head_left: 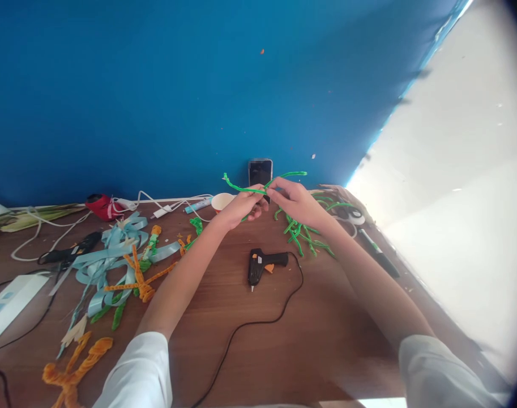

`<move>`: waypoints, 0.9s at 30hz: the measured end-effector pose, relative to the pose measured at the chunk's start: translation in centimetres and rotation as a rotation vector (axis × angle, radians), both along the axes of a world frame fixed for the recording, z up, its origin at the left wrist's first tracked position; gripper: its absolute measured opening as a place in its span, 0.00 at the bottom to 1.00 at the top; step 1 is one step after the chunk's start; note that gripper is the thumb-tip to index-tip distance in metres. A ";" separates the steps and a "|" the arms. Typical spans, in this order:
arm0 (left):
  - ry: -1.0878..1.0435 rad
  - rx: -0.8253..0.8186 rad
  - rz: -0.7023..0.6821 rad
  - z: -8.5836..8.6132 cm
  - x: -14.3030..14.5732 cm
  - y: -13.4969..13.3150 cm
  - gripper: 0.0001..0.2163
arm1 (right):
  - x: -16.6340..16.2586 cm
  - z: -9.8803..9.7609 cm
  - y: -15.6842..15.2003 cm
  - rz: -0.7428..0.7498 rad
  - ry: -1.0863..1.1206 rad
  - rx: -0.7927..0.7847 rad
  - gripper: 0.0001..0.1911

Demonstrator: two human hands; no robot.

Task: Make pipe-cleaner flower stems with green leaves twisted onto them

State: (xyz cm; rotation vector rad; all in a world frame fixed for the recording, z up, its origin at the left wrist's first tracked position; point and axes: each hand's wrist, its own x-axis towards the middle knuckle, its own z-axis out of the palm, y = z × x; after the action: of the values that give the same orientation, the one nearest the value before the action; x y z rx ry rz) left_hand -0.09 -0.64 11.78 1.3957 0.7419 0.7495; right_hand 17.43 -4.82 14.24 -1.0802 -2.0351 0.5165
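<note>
Both of my hands meet over the far part of the table, closed around bright green pipe cleaners. My left hand pinches them from the left, and one bent end sticks out past it. From the right, my right hand grips them with thumb and fingers; another stem points right above it. Where the stems cross is partly hidden by my fingers. Below the hands a black glue gun lies on its side. A loose heap of green pipe cleaners rests just beyond my right wrist.
On the left lie light blue ribbon, an orange pipe-cleaner figure and another orange one. A phone leans against the blue wall, beside a paper cup. The glue gun's cord crosses the wooden table. A marker lies right.
</note>
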 end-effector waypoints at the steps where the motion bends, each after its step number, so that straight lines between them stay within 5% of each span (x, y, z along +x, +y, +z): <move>1: -0.003 -0.005 -0.019 0.1 0.0 -0.1 0.06 | 0.0 -0.1 0.1 -0.010 -0.010 0.007 0.11; 16: -0.479 -0.386 -0.089 0.0 0.7 0.1 0.05 | 0.2 -0.8 0.9 -0.191 -0.024 0.010 0.11; 27: -0.451 -0.214 0.098 -0.3 1.1 -0.3 0.13 | 0.5 -1.0 1.4 -0.209 -0.068 0.012 0.12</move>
State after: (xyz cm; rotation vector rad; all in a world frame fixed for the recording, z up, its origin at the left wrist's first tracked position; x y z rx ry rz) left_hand 1.04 -0.92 11.49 0.9541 0.5179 0.9895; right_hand 17.88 -3.38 13.22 -1.3012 -1.9507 0.3640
